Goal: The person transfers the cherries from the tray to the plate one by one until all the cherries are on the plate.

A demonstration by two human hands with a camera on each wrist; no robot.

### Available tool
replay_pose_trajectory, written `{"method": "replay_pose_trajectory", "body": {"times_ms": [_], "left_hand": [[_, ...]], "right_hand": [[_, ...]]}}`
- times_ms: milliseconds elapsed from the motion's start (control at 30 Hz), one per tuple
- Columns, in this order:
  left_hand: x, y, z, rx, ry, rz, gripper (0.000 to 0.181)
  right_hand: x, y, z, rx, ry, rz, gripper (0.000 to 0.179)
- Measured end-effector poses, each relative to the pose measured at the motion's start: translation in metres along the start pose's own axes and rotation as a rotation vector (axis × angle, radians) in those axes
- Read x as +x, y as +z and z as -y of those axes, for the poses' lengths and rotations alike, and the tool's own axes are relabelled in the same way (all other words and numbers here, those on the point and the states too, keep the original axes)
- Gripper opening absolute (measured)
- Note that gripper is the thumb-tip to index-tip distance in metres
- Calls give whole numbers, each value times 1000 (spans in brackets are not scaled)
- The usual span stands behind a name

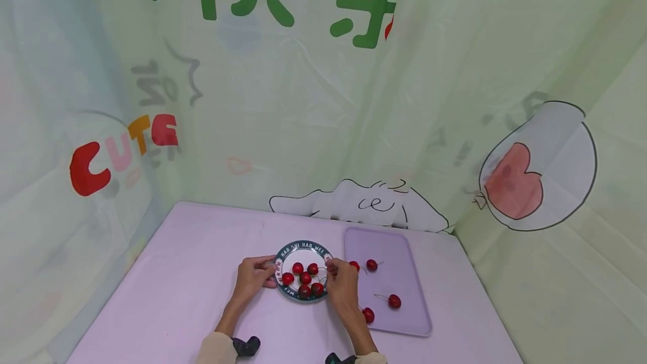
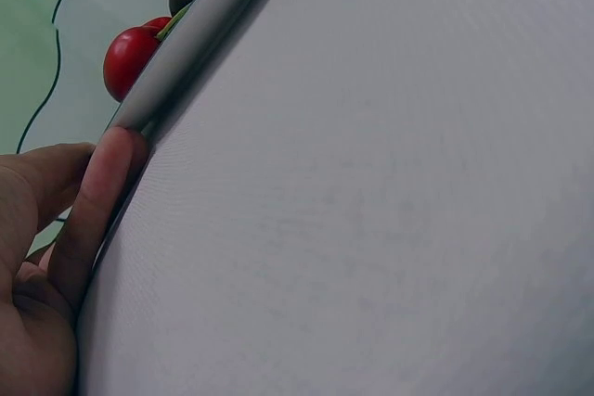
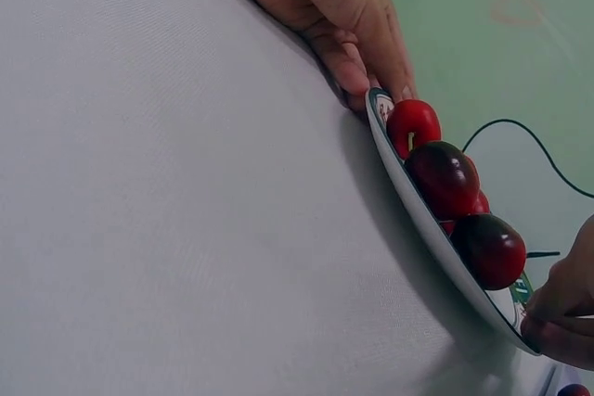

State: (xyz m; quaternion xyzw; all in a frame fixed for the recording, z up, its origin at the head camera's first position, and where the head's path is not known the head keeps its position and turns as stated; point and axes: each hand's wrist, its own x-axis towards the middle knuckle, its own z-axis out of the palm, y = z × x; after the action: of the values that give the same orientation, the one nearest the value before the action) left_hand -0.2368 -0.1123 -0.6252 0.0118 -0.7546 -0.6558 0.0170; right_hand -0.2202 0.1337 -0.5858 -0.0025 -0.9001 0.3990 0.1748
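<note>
A round white plate [image 1: 303, 255] with a dark green lettered rim stands in front of the person, bearing several red cherries [image 1: 305, 278] with stems. On its left side, my left hand [image 1: 251, 277] grips the rim between thumb and fingers. The right hand [image 1: 343, 285] pinches the opposite side of the rim. Seen from the right wrist, the plate [image 3: 422, 215] appears side-on just over the white cloth, with both hands at its ends. In the left wrist view, the fingers [image 2: 102, 178] lie along the plate's edge beside a bright red cherry [image 2: 130, 60].
A purple tray [image 1: 399, 281] lies right of the plate, partly behind the right hand and forearm. It carries several loose cherries [image 1: 394, 301]. A pale tablecloth [image 1: 202, 251] covers the table, and a printed curtain [image 1: 303, 128] hangs behind and at both sides.
</note>
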Motion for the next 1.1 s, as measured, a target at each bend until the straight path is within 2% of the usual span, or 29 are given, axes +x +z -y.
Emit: {"method": "replay_pose_trajectory", "body": {"times_ms": [533, 767, 1100], "left_hand": [[2, 1, 1, 15, 5, -7, 35], [1, 1, 0, -13, 1, -6, 35], [0, 2, 2, 7, -1, -7, 36]], "right_hand": [[-1, -7, 5, 13, 15, 9, 21], [-3, -8, 3, 29, 17, -14, 23], [-4, -19, 2, 22, 17, -55, 27]]}}
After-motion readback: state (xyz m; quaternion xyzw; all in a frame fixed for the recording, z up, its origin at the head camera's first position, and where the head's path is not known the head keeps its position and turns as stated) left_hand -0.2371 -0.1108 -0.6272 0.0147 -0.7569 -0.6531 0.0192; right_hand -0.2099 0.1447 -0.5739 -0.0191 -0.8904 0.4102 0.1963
